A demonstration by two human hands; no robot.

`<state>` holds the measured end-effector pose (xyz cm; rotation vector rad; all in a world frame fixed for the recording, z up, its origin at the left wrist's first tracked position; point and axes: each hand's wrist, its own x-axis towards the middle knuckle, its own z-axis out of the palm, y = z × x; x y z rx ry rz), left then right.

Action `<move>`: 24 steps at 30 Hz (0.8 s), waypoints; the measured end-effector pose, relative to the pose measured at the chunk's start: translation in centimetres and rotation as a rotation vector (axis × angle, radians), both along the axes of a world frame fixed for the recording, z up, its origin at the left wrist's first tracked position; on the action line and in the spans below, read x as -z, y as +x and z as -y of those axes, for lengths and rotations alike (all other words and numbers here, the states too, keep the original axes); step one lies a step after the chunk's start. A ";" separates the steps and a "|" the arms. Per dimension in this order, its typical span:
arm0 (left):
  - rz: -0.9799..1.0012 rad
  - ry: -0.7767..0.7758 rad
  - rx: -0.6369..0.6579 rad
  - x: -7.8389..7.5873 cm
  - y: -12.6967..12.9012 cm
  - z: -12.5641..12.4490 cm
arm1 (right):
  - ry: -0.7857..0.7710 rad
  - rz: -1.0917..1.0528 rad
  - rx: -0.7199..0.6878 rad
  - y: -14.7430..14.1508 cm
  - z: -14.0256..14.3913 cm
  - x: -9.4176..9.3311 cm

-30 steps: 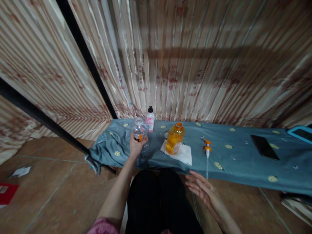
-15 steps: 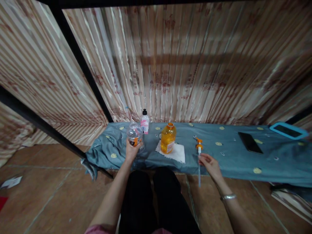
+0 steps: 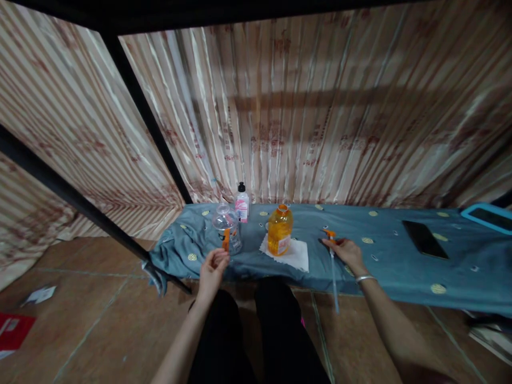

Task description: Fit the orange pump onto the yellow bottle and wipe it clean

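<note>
My right hand is closed on a pump dispenser top with an orange head; its long pale tube hangs down past the edge of the cloth. My left hand has loosely curled fingers with nothing visible in them, just in front of a clear plastic bottle. That bottle stands upright and uncapped, with an orange and black label. Between my hands an amber bottle of yellow liquid stands with its neck uncovered, on a white cloth or tissue.
Behind the clear bottle is a small pink-labelled bottle with a black cap. A dark phone and a blue-framed device lie to the right on the blue-grey patterned cloth. Black poles and striped curtains enclose the place.
My left hand has let go of the clear bottle and drawn back toward me. My right hand has moved its hold from the tube up to the pump's head. The view has shifted slightly.
</note>
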<state>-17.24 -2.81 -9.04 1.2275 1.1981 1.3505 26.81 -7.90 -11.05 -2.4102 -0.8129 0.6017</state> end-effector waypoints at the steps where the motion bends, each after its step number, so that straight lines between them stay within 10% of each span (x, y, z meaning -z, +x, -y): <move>1: -0.022 -0.010 0.071 -0.4 1.1 0.6 | -0.005 -0.017 0.002 0.0 -0.5 -0.1; 11: -0.190 0.094 0.256 -2.6 14.7 -1.4 | 0.236 -0.563 0.154 1.0 2.7 -1.5; 17: -0.149 0.138 0.297 -1.8 17.3 -2.6 | 0.534 -0.957 0.258 0.7 5.4 -4.7; 24: -0.160 0.146 0.328 -2.5 17.6 -2.4 | 0.868 -1.088 0.289 0.7 1.9 -12.3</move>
